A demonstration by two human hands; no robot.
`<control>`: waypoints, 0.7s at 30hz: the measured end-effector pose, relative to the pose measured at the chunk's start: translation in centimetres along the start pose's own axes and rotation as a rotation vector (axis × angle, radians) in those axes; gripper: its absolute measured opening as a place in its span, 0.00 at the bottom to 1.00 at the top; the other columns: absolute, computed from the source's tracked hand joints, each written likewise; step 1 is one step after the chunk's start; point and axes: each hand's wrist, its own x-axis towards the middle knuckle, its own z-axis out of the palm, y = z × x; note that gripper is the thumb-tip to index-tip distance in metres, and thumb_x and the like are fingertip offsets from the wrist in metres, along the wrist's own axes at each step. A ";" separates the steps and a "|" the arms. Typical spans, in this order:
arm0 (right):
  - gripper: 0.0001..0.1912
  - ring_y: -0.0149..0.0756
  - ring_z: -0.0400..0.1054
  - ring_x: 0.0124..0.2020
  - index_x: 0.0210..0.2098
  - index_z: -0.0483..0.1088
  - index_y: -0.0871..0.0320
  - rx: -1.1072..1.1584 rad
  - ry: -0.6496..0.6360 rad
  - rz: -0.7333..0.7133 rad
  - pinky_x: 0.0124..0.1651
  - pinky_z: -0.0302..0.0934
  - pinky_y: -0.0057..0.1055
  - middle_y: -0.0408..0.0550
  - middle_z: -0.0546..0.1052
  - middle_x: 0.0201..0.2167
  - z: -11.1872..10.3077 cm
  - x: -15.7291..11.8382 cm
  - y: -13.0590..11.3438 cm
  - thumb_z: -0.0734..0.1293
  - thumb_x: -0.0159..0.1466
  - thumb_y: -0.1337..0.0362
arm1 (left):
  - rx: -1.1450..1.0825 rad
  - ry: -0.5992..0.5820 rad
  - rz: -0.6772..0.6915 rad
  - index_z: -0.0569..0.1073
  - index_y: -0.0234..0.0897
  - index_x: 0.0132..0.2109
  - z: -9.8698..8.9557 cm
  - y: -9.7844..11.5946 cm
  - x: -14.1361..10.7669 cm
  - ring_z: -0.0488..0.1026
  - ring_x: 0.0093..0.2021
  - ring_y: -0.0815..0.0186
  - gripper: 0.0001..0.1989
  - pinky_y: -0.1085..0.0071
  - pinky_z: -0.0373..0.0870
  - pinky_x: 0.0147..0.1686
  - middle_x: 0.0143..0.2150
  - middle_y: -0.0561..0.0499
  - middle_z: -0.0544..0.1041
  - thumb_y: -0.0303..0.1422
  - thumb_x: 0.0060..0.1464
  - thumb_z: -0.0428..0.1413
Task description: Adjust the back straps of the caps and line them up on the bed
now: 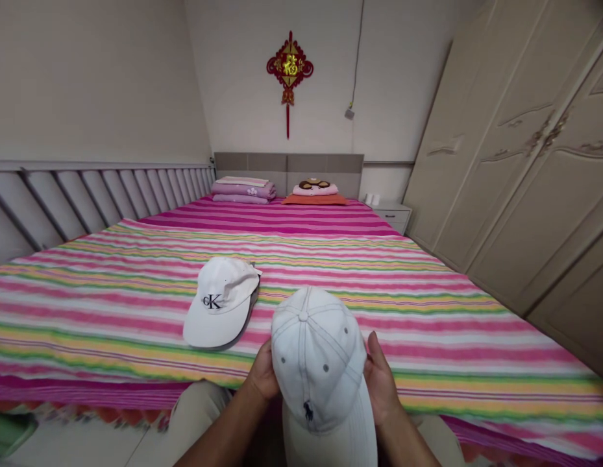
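A pale cap (315, 363) with a small dark emblem is held at the bed's near edge, its brim toward me. My left hand (266, 375) grips its left side, with the fingers partly hidden behind the cap. On the right side, my right hand (379, 383) holds the cap, thumb pointing up and the other fingers mostly hidden. A white cap (222, 301) with dark "cK" lettering lies on the striped bedspread, left of the held cap and farther away, brim toward me.
The striped bed (428, 285) spans the view. Folded bedding (245, 189) and a pink folded item (315, 189) lie by the headboard (325, 167). A metal railing (111, 194) runs along the left; a nightstand (393, 215) and wardrobe (515, 155) stand at the right.
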 end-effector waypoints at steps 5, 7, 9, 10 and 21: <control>0.35 0.51 0.60 0.52 0.45 0.69 0.58 -0.046 -0.032 -0.036 0.54 0.47 0.51 0.55 0.74 0.44 0.0 0.0 -0.2 0.59 0.50 0.38 | -0.008 -0.039 -0.012 0.76 0.30 0.37 1.1 0.0 -0.1 0.67 0.50 0.54 0.16 0.59 0.54 0.53 0.36 0.43 0.78 0.38 0.47 0.50; 0.35 0.51 0.61 0.51 0.45 0.69 0.58 -0.047 -0.039 -0.050 0.55 0.47 0.51 0.55 0.74 0.44 0.0 0.1 -0.2 0.59 0.50 0.38 | -0.005 -0.061 0.012 0.75 0.30 0.39 1.6 0.1 -0.2 0.67 0.50 0.55 0.17 0.60 0.53 0.54 0.37 0.43 0.78 0.37 0.49 0.50; 0.33 0.50 0.62 0.51 0.45 0.69 0.57 -0.038 -0.035 -0.060 0.55 0.47 0.51 0.54 0.74 0.44 -0.1 0.3 -0.2 0.58 0.51 0.39 | -0.002 -0.060 0.039 0.75 0.29 0.40 1.8 0.3 -0.2 0.67 0.50 0.56 0.17 0.61 0.53 0.54 0.36 0.43 0.78 0.37 0.50 0.49; 0.31 0.50 0.62 0.51 0.44 0.69 0.57 -0.028 -0.028 -0.059 0.55 0.47 0.50 0.54 0.74 0.44 -0.2 0.4 -0.1 0.58 0.52 0.40 | -0.001 -0.052 0.045 0.75 0.29 0.39 1.9 0.4 -0.3 0.68 0.49 0.56 0.18 0.61 0.53 0.54 0.36 0.43 0.78 0.37 0.50 0.48; 0.23 0.47 0.63 0.50 0.40 0.72 0.56 -0.001 0.030 -0.041 0.55 0.48 0.49 0.51 0.76 0.41 -1.4 0.6 0.2 0.60 0.55 0.47 | -0.005 -0.001 0.007 0.77 0.28 0.34 1.5 0.3 -0.1 0.69 0.48 0.55 0.18 0.61 0.54 0.53 0.33 0.42 0.79 0.39 0.49 0.49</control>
